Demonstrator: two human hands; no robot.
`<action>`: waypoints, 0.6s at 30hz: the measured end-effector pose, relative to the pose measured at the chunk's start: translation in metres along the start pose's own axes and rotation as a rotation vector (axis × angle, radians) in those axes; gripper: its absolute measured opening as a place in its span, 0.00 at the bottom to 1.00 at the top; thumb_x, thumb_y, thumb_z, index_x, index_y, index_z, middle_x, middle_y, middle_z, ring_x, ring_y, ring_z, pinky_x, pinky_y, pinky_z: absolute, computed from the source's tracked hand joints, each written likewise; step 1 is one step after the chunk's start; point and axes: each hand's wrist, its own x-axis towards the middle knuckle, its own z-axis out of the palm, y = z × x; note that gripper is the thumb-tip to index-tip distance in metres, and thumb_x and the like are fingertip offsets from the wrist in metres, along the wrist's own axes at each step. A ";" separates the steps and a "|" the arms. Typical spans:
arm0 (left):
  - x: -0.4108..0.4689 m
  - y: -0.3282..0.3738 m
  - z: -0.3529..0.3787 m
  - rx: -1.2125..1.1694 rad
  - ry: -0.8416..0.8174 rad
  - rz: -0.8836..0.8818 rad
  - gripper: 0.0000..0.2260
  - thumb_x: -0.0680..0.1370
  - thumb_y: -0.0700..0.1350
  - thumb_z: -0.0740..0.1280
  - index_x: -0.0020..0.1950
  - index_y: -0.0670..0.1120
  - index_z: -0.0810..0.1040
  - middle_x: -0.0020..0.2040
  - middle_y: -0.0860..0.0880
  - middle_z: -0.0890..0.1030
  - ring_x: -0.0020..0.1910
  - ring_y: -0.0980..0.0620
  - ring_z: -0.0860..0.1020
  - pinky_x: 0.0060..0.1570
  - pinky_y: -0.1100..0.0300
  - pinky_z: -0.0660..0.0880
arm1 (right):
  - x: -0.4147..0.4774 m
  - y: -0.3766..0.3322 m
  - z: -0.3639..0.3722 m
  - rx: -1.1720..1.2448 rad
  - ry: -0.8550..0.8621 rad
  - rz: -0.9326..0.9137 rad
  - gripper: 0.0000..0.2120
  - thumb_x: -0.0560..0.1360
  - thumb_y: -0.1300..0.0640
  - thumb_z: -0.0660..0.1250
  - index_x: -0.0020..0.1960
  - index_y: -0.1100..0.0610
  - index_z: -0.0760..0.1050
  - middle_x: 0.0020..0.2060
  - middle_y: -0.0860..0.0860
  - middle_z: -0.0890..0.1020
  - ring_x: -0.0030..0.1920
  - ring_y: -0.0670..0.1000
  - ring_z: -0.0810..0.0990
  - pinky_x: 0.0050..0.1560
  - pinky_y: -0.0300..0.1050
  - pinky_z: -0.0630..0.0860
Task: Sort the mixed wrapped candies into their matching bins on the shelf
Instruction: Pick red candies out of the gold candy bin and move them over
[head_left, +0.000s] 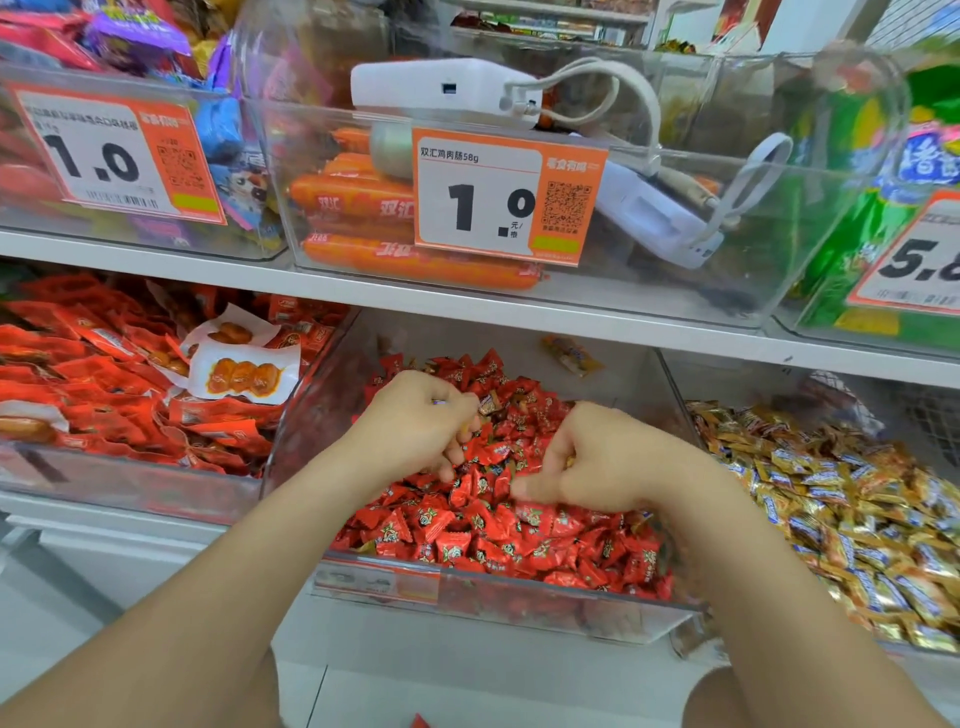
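Note:
A clear bin (498, 608) on the lower shelf is heaped with red wrapped candies (483, 540). Both my hands are down in this heap. My left hand (421, 415) is curled at the back left of the pile, fingers closed around what looks like several candies, a gold-brown wrapper (488, 402) showing at its fingertips. My right hand (602, 457) is fisted to the right, thumb pressing onto red candies, with a bit of gold wrapper peeking inside the fist. The bin to the right holds gold wrapped candies (852, 514).
The lower left bin holds red snack packets (104, 384). On the upper shelf stand clear bins with orange sausages (363, 208), a white device with cable (452, 88), and price tags (506, 197). One stray gold packet (571, 353) lies at the red bin's back.

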 end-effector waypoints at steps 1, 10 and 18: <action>0.001 0.000 0.003 -0.041 -0.036 0.005 0.09 0.84 0.40 0.66 0.50 0.38 0.83 0.42 0.42 0.83 0.33 0.47 0.82 0.34 0.54 0.82 | 0.000 0.003 -0.002 0.022 0.067 0.012 0.15 0.75 0.40 0.76 0.39 0.51 0.85 0.29 0.43 0.81 0.33 0.43 0.78 0.38 0.40 0.74; 0.006 -0.002 0.022 0.700 -0.120 0.308 0.12 0.82 0.59 0.68 0.42 0.55 0.82 0.37 0.54 0.83 0.38 0.54 0.81 0.44 0.52 0.80 | 0.025 0.018 0.007 -0.061 0.316 0.018 0.10 0.80 0.52 0.63 0.55 0.47 0.82 0.53 0.50 0.84 0.53 0.55 0.83 0.57 0.53 0.82; 0.012 -0.007 0.018 1.153 -0.188 0.253 0.26 0.81 0.42 0.66 0.73 0.68 0.73 0.69 0.49 0.79 0.60 0.43 0.80 0.50 0.50 0.77 | 0.034 0.012 0.015 -0.143 0.178 0.014 0.16 0.70 0.60 0.71 0.55 0.47 0.83 0.51 0.45 0.82 0.53 0.51 0.82 0.57 0.50 0.82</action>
